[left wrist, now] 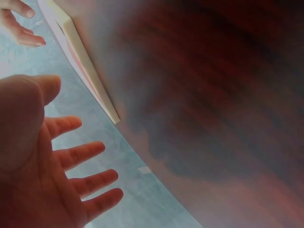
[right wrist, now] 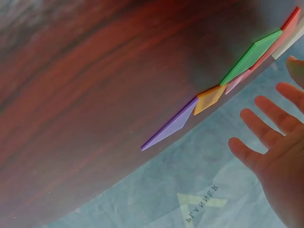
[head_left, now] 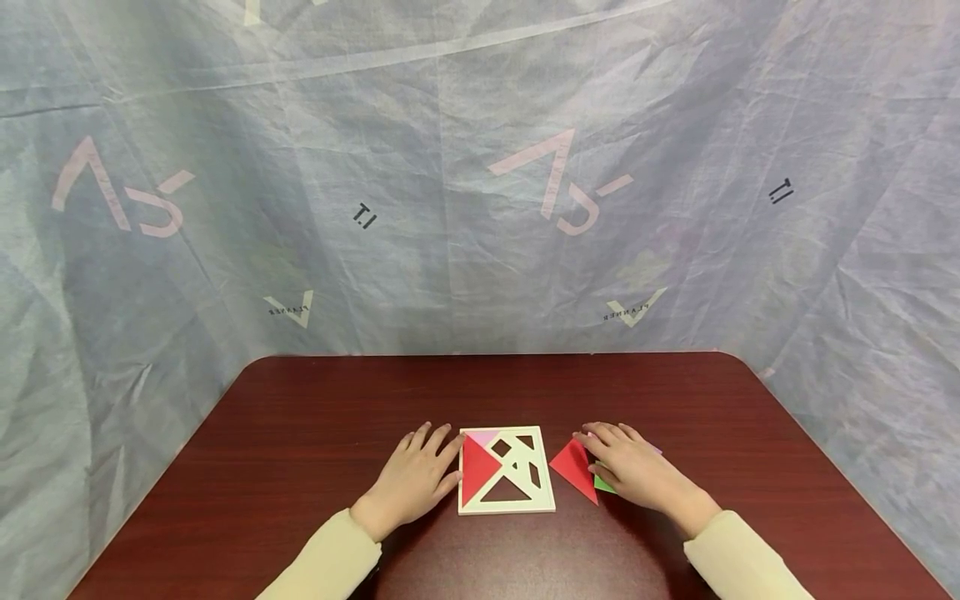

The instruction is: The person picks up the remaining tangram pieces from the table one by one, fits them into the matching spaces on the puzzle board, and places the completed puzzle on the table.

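Observation:
A cream tangram board (head_left: 546,493) lies on the table with a red triangle (head_left: 476,471) in its left side and a pink piece (head_left: 482,436) along its top edge; its other cut-outs show dark. My left hand (head_left: 412,479) is at the board's left edge, fingers spread, holding nothing. To the right of the board my right hand (head_left: 637,467) hovers over loose pieces with fingers extended. Beneath or beside it lie a red triangle (head_left: 576,471), a green piece (right wrist: 251,57), an orange piece (right wrist: 209,99), a purple piece (right wrist: 173,126) and a small pink piece (right wrist: 236,81), partly hidden from the head view.
The dark red-brown table (head_left: 337,400) has rounded far corners. Behind it and at both sides hangs a grey printed cloth (head_left: 450,275). Each forearm wears a cream sleeve (head_left: 326,558).

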{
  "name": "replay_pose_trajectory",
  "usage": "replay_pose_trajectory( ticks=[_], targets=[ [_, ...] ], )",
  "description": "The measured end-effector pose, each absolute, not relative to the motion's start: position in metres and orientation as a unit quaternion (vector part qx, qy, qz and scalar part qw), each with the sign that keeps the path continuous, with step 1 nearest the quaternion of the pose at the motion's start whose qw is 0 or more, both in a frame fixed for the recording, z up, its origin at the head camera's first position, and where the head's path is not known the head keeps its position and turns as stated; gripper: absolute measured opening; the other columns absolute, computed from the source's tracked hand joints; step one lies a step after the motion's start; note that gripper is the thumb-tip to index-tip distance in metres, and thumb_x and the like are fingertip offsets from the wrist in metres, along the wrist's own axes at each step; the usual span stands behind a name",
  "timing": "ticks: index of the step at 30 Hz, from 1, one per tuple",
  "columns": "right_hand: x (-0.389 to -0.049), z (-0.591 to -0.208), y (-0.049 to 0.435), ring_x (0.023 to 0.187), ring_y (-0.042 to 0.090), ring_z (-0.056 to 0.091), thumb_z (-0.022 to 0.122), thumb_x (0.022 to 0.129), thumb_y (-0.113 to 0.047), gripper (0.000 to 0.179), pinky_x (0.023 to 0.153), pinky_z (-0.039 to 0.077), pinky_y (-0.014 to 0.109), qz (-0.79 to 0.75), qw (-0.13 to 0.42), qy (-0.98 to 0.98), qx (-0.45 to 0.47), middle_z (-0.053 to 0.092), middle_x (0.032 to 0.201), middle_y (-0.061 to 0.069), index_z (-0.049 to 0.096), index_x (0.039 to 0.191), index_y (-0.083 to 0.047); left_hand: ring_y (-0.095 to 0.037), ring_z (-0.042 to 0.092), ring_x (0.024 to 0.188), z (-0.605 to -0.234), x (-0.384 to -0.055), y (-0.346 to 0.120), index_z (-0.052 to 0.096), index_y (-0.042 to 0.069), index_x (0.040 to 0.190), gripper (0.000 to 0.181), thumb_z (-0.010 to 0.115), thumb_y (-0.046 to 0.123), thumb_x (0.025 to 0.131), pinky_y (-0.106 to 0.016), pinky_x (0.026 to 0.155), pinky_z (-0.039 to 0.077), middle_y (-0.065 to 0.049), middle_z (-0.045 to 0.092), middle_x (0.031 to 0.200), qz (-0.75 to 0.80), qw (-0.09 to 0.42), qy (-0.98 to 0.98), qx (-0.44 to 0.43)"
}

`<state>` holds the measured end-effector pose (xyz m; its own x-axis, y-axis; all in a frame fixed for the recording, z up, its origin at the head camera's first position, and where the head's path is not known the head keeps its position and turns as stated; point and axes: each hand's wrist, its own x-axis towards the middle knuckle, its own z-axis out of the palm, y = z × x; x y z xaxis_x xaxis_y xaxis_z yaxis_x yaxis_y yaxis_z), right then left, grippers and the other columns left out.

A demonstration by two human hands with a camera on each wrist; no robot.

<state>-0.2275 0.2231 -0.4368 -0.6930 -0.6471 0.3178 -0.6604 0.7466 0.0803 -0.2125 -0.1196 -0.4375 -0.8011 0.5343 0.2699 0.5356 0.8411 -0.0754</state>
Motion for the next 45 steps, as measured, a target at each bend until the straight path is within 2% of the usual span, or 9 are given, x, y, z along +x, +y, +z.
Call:
replay_pose_trajectory(
  ticks=[17,32,40,45],
  targets=[
    [-0.234,-0.442,0.214,0.112,0.032,0.053,0.065,0.076,-0.003,0.047,0.089,0.043,0.051,0.021,0.130,-0.917,0.375,0.058,0.119,0.010,0.056,0.122,-0.009,-0.028,0.051,0.106,-0.446,-0.223,-0.111,0.053,0.016,0.126,0.045,0.051,0.043,0.089,-0.042,0.087,0.043,-0.009,0.051,0.122,0.049,0.150,-0.941,-0.299],
    [-0.234,-0.440,0.210,0.114,0.035,0.052,0.060,0.076,-0.001,0.044,0.090,0.041,0.052,0.023,0.096,-0.922,0.375,0.058,0.121,0.011,0.058,0.119,-0.011,-0.025,0.053,0.095,-0.450,-0.227,-0.103,0.057,0.016,0.119,0.043,0.054,0.044,0.087,-0.038,0.077,0.045,-0.007,0.055,0.113,0.081,0.183,-0.933,-0.298],
    [-0.233,-0.434,0.210,0.116,0.042,0.049,0.062,0.078,-0.003,0.046,0.093,0.037,0.056,0.036,0.052,-0.929,0.366,0.054,0.126,0.013,0.055,0.123,-0.011,-0.024,0.052,0.095,-0.451,-0.229,-0.102,0.056,0.014,0.122,0.046,0.050,0.045,0.089,-0.038,0.077,0.045,-0.008,0.054,0.113,0.086,0.166,-0.940,-0.286],
    [-0.233,-0.434,0.210,0.117,0.042,0.049,0.063,0.077,-0.003,0.047,0.094,0.037,0.057,0.038,0.049,-0.929,0.364,0.054,0.126,0.013,0.055,0.123,-0.011,-0.024,0.053,0.096,-0.449,-0.228,-0.100,0.055,0.012,0.124,0.047,0.049,0.044,0.090,-0.038,0.077,0.046,-0.009,0.053,0.114,0.085,0.151,-0.943,-0.284]
  ],
)
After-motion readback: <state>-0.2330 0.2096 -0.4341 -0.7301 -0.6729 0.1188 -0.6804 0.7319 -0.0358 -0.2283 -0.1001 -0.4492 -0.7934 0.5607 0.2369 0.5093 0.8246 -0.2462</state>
